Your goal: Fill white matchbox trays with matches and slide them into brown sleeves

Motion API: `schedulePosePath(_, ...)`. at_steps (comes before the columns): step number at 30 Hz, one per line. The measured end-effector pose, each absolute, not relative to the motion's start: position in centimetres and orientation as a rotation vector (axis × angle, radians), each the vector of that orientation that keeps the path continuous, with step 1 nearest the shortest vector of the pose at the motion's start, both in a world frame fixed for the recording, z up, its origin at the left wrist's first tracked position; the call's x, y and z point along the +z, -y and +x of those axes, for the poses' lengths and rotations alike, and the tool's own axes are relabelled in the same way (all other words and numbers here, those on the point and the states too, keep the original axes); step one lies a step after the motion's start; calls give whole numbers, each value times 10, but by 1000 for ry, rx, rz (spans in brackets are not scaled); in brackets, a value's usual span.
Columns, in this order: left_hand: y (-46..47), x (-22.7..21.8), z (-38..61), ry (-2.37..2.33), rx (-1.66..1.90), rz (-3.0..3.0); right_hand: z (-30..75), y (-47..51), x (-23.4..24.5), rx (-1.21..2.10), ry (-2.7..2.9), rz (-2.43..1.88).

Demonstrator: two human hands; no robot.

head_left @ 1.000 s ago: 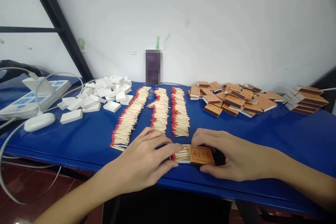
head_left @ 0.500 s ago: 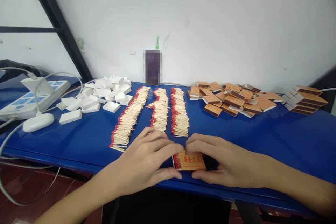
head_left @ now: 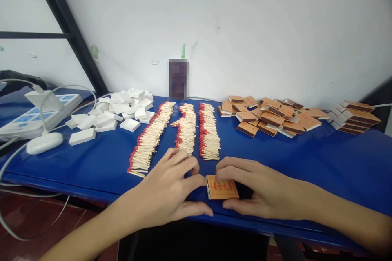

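An orange matchbox [head_left: 222, 188] with red characters lies closed near the front edge of the blue table [head_left: 321, 159]. My right hand [head_left: 260, 187] grips it from the right, index finger along its far edge and thumb at its near edge. My left hand [head_left: 171, 189] rests to its left, index fingertip touching the box's left end, fingers curled and holding nothing. Three rows of red-tipped matches [head_left: 186, 128] lie just beyond my hands.
A heap of white inner trays [head_left: 113, 114] lies at the back left. Orange matchboxes [head_left: 269, 116] are piled at the back right, with a stack [head_left: 357, 116] at the far right. A power strip [head_left: 36, 116], a white plug [head_left: 44, 142] and cables occupy the left end.
The tray full of matches has slid from half out to fully inside the orange sleeve. My left index finger pushed it in from the left while my right hand held the sleeve.
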State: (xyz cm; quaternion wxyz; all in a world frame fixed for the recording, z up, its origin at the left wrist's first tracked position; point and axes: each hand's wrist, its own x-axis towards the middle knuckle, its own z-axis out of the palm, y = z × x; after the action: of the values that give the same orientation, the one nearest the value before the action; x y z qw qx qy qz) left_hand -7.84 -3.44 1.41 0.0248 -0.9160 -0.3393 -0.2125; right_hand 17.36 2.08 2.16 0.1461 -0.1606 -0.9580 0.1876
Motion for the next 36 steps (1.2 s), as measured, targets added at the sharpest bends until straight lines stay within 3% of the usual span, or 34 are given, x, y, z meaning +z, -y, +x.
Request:
schedulePosePath(8,36,16,-79,1059,-607,-2843,175,-21,20,483,2761,-442)
schedulePosePath(14,37,15,-79,1076,-672,-2847,187,-33,34,131,2757,-470)
schedulePosePath(20,33,15,-78,1030,-706,-2853,270,-74,74,-30,2348,-882)
schedulePosePath(25,31,15,-77,997,-661,-2832,380,-119,90,-304,1922,-1612)
schedulePosePath(36,28,16,-77,974,-629,-2795,476,-133,54,-296,1868,-1695)
